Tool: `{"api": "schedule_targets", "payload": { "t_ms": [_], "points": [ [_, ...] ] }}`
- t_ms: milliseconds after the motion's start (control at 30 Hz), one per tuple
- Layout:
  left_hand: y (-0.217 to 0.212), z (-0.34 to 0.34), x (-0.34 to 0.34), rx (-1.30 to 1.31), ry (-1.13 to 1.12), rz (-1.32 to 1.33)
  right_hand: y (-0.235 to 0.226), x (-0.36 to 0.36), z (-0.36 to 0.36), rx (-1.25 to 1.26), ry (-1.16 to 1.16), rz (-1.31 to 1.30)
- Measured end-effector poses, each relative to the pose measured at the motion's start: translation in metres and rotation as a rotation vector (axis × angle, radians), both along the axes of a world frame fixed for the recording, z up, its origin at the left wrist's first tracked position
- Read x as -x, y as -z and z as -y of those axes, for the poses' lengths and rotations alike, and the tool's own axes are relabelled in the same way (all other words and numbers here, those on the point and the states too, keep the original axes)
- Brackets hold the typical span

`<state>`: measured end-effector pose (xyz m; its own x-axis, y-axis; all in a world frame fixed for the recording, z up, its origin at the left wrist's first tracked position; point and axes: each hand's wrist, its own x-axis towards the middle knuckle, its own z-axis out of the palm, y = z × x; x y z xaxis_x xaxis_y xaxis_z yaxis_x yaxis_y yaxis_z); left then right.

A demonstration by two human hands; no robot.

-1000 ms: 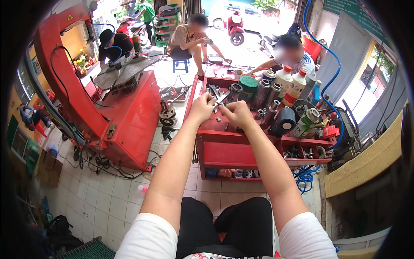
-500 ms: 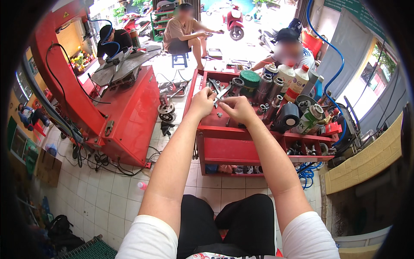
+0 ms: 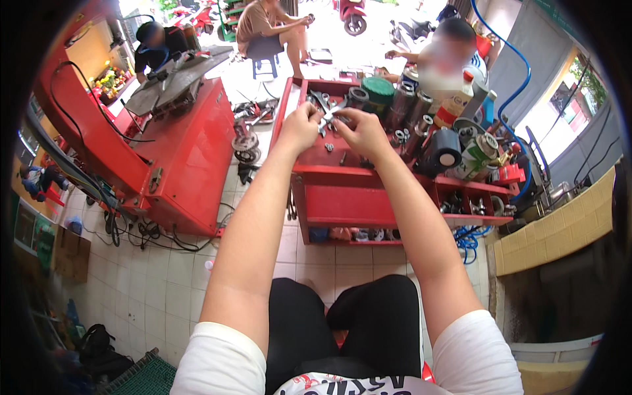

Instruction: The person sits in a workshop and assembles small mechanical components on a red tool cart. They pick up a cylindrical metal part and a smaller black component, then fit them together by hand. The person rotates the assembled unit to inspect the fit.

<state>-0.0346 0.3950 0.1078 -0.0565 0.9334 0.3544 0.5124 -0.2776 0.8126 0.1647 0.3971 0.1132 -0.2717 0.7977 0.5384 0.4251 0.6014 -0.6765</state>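
My left hand [image 3: 303, 128] is closed on a silver wrench [image 3: 328, 116] above the top tray of a red tool cart [image 3: 297, 155]. On its other side, the curled fingers and thumb of my right hand [image 3: 363, 133] pinch the same wrench near its end. More wrenches [image 3: 320, 100] lie in the tray just beyond my hands, partly covered by them. A small cluster of metal nuts [image 3: 329, 147] sits below, between my wrists. Close to the right hand stand upright metal sockets [image 3: 403, 100] and a tub with a green lid [image 3: 378, 87].
Bottles [image 3: 455, 100], a black cylinder [image 3: 442, 153] and a spray can [image 3: 486, 146] crowd the cart's right side. A blue air hose [image 3: 526, 66] hangs there. At left stands a large red machine [image 3: 191, 151]. Co-workers [image 3: 266, 29] sit or bend beyond the cart.
The view has tipped downward, so the cart and machine sit higher in it. My hands stay together at the wrench, with their grip slightly shifted. The co-worker at right has raised an arm.
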Motion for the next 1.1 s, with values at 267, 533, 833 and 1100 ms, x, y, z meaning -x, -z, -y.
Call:
{"api": "schedule_targets", "payload": {
  "t_ms": [267, 533, 833, 1100],
  "points": [
    [-0.006, 0.002, 0.002, 0.008, 0.057, 0.003, -0.004, 0.003, 0.003, 0.043, -0.021, 0.067],
    [-0.001, -0.001, 0.004, 0.020, 0.064, 0.032, -0.012, 0.002, 0.009, 0.029, -0.033, -0.056],
    [-0.012, 0.008, 0.003, 0.046, 0.054, 0.007, -0.015, 0.000, 0.010, 0.114, -0.053, -0.079],
    [-0.011, 0.008, 0.004, 0.071, 0.055, 0.025, -0.021, -0.002, 0.013, 0.180, -0.060, -0.073]
  ]
}}
